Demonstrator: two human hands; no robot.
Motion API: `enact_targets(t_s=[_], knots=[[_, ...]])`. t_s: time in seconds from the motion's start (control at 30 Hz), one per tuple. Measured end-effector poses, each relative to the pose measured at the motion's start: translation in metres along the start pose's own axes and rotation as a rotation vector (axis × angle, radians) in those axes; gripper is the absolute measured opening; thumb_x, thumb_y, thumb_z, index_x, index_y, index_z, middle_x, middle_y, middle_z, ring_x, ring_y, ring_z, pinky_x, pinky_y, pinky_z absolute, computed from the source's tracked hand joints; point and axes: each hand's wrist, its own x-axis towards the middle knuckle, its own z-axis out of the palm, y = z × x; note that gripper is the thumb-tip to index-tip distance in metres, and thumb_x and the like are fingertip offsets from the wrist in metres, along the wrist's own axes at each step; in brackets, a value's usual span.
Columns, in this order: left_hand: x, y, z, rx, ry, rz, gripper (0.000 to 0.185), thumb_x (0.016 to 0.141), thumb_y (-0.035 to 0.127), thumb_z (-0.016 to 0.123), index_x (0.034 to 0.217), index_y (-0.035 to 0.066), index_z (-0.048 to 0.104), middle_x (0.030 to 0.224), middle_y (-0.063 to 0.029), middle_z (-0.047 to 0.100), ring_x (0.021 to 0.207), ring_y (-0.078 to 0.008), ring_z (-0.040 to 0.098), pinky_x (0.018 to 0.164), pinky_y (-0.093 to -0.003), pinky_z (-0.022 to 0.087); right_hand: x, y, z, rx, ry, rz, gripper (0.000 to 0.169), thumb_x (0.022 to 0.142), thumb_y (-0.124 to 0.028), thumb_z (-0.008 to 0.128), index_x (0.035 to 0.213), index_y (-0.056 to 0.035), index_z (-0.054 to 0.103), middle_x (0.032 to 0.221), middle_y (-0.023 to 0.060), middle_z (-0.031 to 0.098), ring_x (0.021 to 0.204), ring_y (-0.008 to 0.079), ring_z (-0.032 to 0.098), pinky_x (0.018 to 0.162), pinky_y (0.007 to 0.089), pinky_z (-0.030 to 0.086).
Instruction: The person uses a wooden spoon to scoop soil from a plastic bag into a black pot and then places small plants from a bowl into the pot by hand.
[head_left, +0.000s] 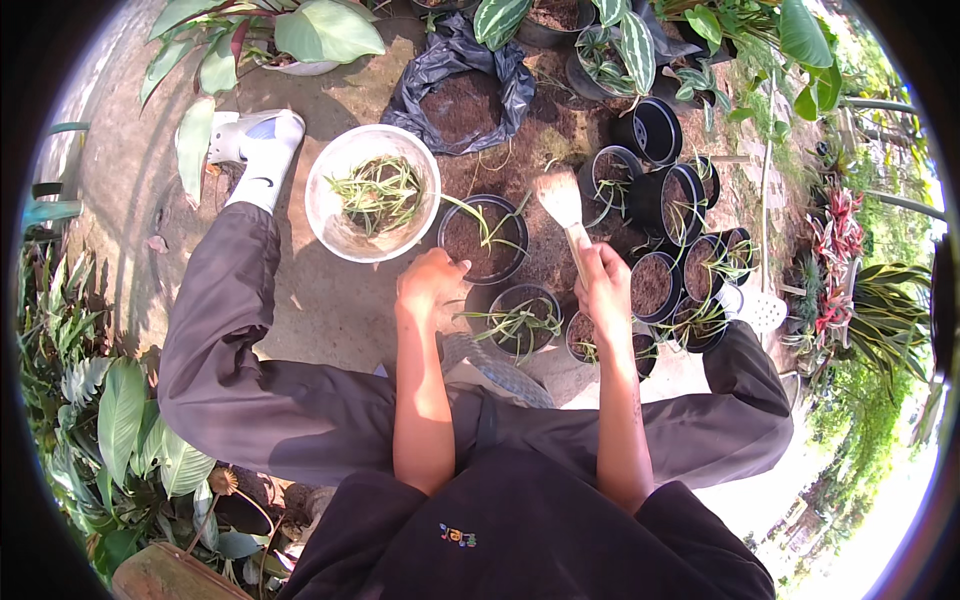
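My left hand (429, 281) is curled at the near left rim of a black plastic pot (444, 247), its thumb over the rim and its other fingers partly hidden. Brown soil fills this pot, and a small striped spider plant (486, 231) stands in it. In my right hand (606, 285) is the handle of a pale hand trowel (562, 199), raised to the right of the pot with soil on its tip. A white bucket (319, 217) holding loose spider plant cuttings (379, 196) stands to the left. Behind the pot, a black plastic bag (412, 90) lies open around dark soil (461, 109).
Several black pots (656, 285), some with soil and young plants, crowd the right side. One potted spider plant (521, 326) sits nearer me. Larger leafy plants (330, 34) line the back and left. My outstretched legs (217, 300) flank the concrete ground (337, 300).
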Motion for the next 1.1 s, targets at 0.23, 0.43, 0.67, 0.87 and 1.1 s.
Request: enact_targets(t_s=[0.23, 0.43, 0.67, 0.87, 1.1], knots=[[0.018, -0.021, 0.014, -0.063, 0.059, 0.104, 0.041, 0.089, 0.037, 0.067, 0.080, -0.003, 0.069, 0.074, -0.0229, 0.067, 0.074, -0.0340, 0.066, 0.072, -0.0416, 0.048, 0.131, -0.020, 0.069, 0.003, -0.227, -0.065, 0.026, 0.100, -0.027, 0.053, 0.099, -0.0030, 0.061, 0.063, -0.0010, 0.053, 0.048, 0.0059, 0.039, 0.043, 0.0241, 0.029], [0.015, -0.032, 0.013, -0.137, 0.155, -0.016, 0.036, 0.093, 0.035, 0.056, 0.106, 0.004, 0.070, 0.113, -0.0213, 0.068, 0.111, -0.0388, 0.062, 0.094, -0.0475, 0.048, 0.217, 0.036, 0.084, 0.024, -0.040, -0.030, 0.042, 0.090, -0.019, 0.065, 0.124, 0.0030, 0.057, 0.092, 0.0108, 0.070, 0.069, 0.0123, 0.066, 0.057, 0.0259, 0.052], [0.006, -0.013, 0.021, -0.254, 0.398, -0.036, 0.042, 0.092, 0.028, 0.055, 0.125, 0.002, 0.058, 0.112, -0.0280, 0.066, 0.112, -0.0414, 0.061, 0.097, -0.0482, 0.046, 0.163, 0.060, 0.060, -0.217, 0.221, -0.208, 0.045, 0.088, -0.025, 0.067, 0.125, -0.0002, 0.061, 0.109, 0.0217, 0.071, 0.102, 0.0315, 0.069, 0.095, 0.0381, 0.050], [0.033, -0.023, 0.054, -0.417, 0.508, 0.168, 0.040, 0.087, 0.005, 0.054, 0.126, -0.002, 0.055, 0.102, -0.0268, 0.069, 0.092, -0.0389, 0.070, 0.080, -0.0431, 0.054, 0.121, 0.094, 0.062, -0.170, -0.177, -0.057, 0.049, 0.094, -0.039, 0.060, 0.121, 0.0011, 0.065, 0.116, 0.0247, 0.068, 0.116, 0.0339, 0.063, 0.101, 0.0391, 0.045], [0.020, 0.024, 0.058, -0.551, 0.285, 0.380, 0.035, 0.089, -0.008, 0.047, 0.124, -0.005, 0.050, 0.090, -0.0144, 0.065, 0.061, -0.0190, 0.066, 0.053, -0.0302, 0.056, 0.085, 0.057, 0.025, -0.230, 0.119, -0.113, 0.064, 0.090, -0.039, 0.064, 0.135, 0.0046, 0.052, 0.128, 0.0275, 0.059, 0.126, 0.0390, 0.054, 0.108, 0.0419, 0.040]])
